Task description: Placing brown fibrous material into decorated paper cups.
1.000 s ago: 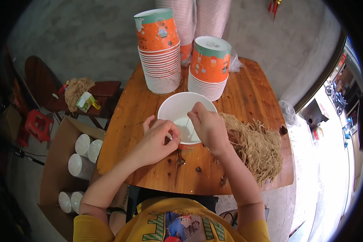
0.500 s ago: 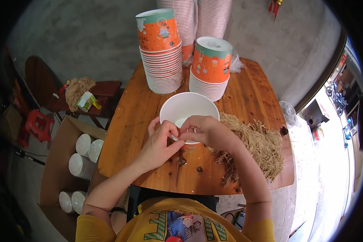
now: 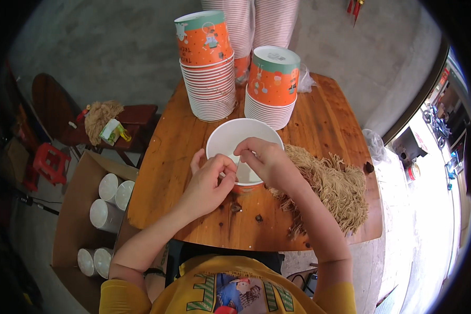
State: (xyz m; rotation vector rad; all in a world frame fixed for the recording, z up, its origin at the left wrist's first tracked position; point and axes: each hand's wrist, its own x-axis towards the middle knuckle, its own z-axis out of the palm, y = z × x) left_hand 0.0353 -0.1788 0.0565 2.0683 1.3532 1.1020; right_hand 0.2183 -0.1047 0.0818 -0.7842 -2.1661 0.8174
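Note:
A white-lined paper tub with an orange outside stands upright on the wooden table in front of me. At its near left rim is my left hand, fingers curled and pinched together; what they grip is too small to make out. Over the tub's mouth is my right hand, its thumb and fingers bent into a pinch. Something thin and pale seems to run between the two hands, though its kind is unclear. A tan bundle of loose strings lies beside the tub, under my right forearm.
Upside-down stacks of paper tubs and a shorter stack stand behind, with taller stacks farther back. An open cardboard box holding white-ended tubs sits at left, near a red stool and a bench.
My right hand has lifted away from the near rim and moved up over the tub's mouth, apart from my left hand. My left hand stays at the near left rim.

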